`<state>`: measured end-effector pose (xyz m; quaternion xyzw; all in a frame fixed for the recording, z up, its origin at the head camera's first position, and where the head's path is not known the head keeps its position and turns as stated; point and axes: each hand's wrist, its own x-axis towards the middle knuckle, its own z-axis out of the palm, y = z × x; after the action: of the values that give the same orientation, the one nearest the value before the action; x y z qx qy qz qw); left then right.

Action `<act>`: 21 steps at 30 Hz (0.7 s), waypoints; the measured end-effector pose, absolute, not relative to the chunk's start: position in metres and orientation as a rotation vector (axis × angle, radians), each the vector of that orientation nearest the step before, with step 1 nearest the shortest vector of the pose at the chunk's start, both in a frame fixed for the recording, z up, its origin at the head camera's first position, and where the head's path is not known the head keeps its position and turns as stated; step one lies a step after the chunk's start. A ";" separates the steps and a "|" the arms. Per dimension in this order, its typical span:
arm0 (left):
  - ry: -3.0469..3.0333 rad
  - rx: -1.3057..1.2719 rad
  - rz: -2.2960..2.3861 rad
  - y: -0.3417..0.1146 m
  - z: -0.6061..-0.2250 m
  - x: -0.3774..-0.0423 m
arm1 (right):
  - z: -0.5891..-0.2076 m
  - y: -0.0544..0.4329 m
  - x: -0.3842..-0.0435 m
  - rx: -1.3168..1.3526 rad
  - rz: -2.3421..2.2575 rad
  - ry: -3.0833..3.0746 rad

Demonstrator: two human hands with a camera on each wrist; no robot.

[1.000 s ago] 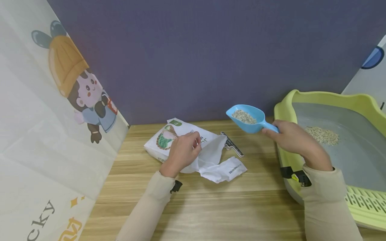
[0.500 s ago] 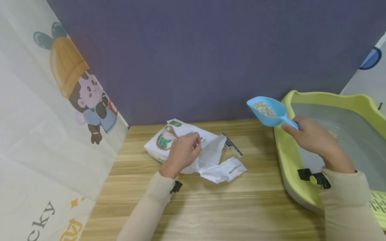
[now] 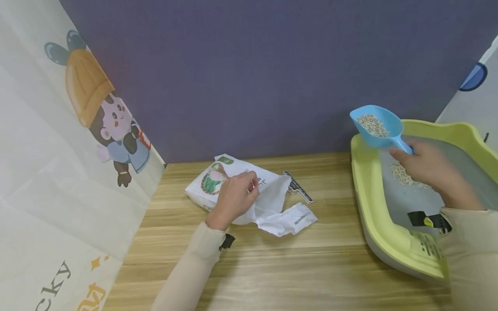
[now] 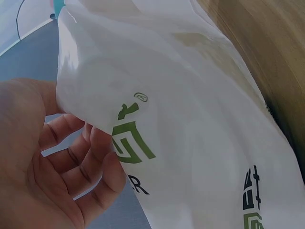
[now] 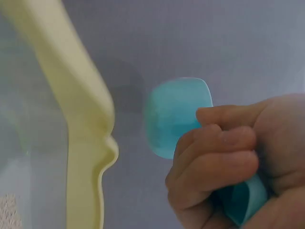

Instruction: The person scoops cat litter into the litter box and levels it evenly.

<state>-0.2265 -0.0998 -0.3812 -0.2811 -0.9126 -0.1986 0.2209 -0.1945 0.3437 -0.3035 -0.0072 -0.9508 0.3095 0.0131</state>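
On the wooden table lies a white printed bag [image 3: 272,207] with its torn mouth spread toward the right. My left hand [image 3: 235,196] pinches the bag's edge between thumb and fingers, as the left wrist view shows from close up. My right hand [image 3: 433,166] grips the handle of a light blue scoop [image 3: 396,125]. Pale granules [image 3: 372,125] fill part of the scoop's bowl, which is held raised by the left rim of a yellow-green and grey litter box [image 3: 367,190]. In the right wrist view, curled fingers [image 5: 214,167] wrap round the scoop's handle.
A small heap of pale granules [image 3: 402,176] lies on the litter box's grey floor, partly behind my right hand. A black-and-white flat piece [image 3: 298,188] lies beside the bag. A dark blue panel [image 3: 249,77] stands behind the table, a printed white sheet [image 3: 31,172] at left.
My right hand has carried the filled scoop rightward and up, from above the table to the litter box's left rim. My left hand has stayed on the bag.
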 end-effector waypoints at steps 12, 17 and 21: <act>-2.521 -0.778 -0.564 -0.097 -0.380 -0.226 | -0.317 0.398 -0.218 -0.156 1.169 -3.004; -2.525 -0.772 -0.560 -0.097 -0.380 -0.226 | -0.325 0.412 -0.221 -0.171 1.210 -3.004; -2.528 -0.767 -0.559 -0.097 -0.380 -0.226 | -0.332 0.420 -0.221 -0.184 1.253 -3.017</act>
<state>-0.2261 -0.0973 -0.3800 -0.2770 -0.9136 -0.2019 0.2188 -0.2207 0.4196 -0.3316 -0.0560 -0.9201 0.3822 -0.0653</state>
